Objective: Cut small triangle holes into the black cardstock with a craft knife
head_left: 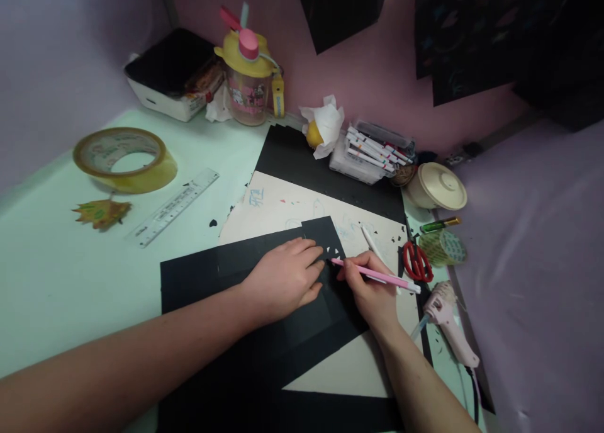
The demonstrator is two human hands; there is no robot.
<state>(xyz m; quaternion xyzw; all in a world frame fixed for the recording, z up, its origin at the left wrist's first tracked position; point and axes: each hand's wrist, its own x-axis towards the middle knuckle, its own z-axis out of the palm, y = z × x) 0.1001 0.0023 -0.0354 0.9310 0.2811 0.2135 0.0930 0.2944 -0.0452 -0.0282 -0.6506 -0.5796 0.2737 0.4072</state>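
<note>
black paper (264, 332) lies mid-table over a beige sheet (283, 206); its far edge ends in a small raised tab under the fingertips. open table (51, 275) to the left, out to the ruler (175, 206) and tape roll (125, 159). right side crowded: scissors (417, 261), glue gun (448, 323) just beside.

left hand (283, 279): palm down, fingers together and nearly flat, pressing the paper, holding nothing.

right hand (370, 288): fingers closed on a pink craft knife (377, 274), tip at the tab edge by small cut-outs.
</note>
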